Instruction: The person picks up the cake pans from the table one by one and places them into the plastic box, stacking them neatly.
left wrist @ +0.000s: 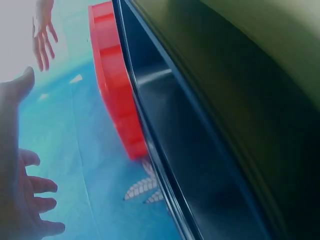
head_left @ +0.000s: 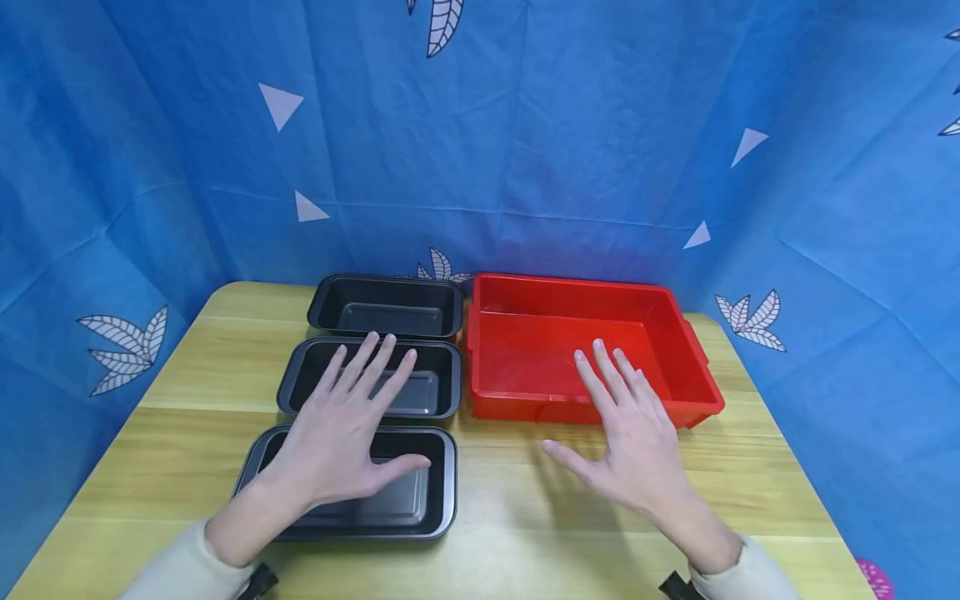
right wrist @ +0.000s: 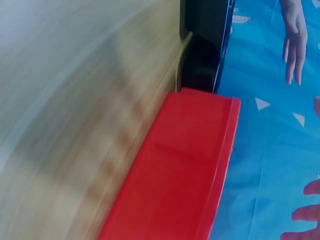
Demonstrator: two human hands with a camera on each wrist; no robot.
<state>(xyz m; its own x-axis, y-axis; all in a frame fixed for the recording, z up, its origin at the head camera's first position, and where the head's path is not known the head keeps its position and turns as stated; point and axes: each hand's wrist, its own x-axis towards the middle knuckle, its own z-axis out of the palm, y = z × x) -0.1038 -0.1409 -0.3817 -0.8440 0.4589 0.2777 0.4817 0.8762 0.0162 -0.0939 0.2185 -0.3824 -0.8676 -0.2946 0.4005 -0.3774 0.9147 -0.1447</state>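
My left hand (head_left: pixel 337 442) hovers with fingers spread over the nearest black loaf pan (head_left: pixel 442 500) and the middle black loaf pan (head_left: pixel 296 379). It holds nothing. Behind these two stands a third black loaf pan (head_left: pixel 386 317). My right hand (head_left: pixel 637 450), also spread and holding nothing, is above the front edge of a red plastic tray (head_left: pixel 525 358), its thumb out over the tabletop. In the left wrist view, the fingers (left wrist: pixel 42 204) extend beyond the side of a loaf pan (left wrist: pixel 175 115). The right wrist view catches only some fingertips (right wrist: pixel 305 214) at its edge.
The pans form a column on the left of a light wooden table (head_left: pixel 525 517), with the red tray right of them. A blue patterned cloth (head_left: pixel 525 125) hangs behind and at both sides of the table. Pale sleeves (head_left: pixel 746 575) cover my forearms.
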